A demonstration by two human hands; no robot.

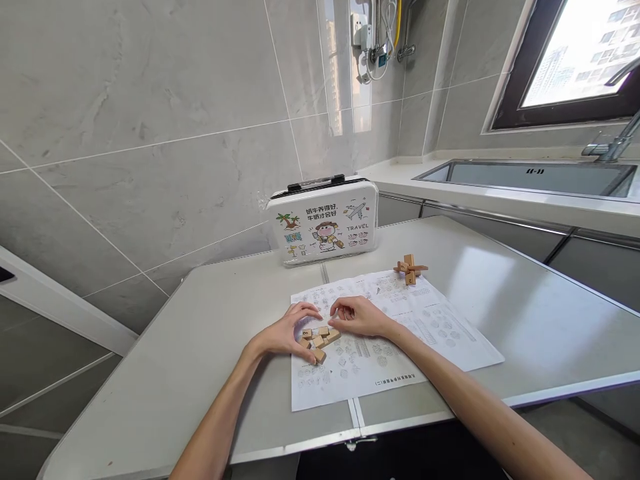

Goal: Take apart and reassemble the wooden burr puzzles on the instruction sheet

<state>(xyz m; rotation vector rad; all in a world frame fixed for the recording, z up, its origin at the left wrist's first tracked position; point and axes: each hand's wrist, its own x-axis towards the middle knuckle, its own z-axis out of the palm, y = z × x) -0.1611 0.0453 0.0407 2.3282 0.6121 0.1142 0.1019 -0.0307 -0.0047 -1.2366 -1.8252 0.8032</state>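
A loose cluster of small wooden puzzle blocks point(319, 342) lies on the left part of a printed sheet; one block carries a dark number. My left hand point(287, 333) curves around the cluster's left side, thumb and fingers spread wide apart. Its thumb is at the lowest block. On the other side, my right hand point(357, 315) hovers close to the cluster's upper right, its fingers curled and the thumb tip a little apart from the index finger. I see nothing held between them. The paper sheet point(395, 333) shows diagrams of interlocking shapes and lies under both hands.
An assembled wooden interlocking puzzle point(410, 269) sits at the sheet's far right corner. Behind it stands a white cartoon-printed case point(325, 223) against the tiled wall. The folding table point(210, 373) has a centre seam and metal edge. A sink point(525, 179) is at the right.
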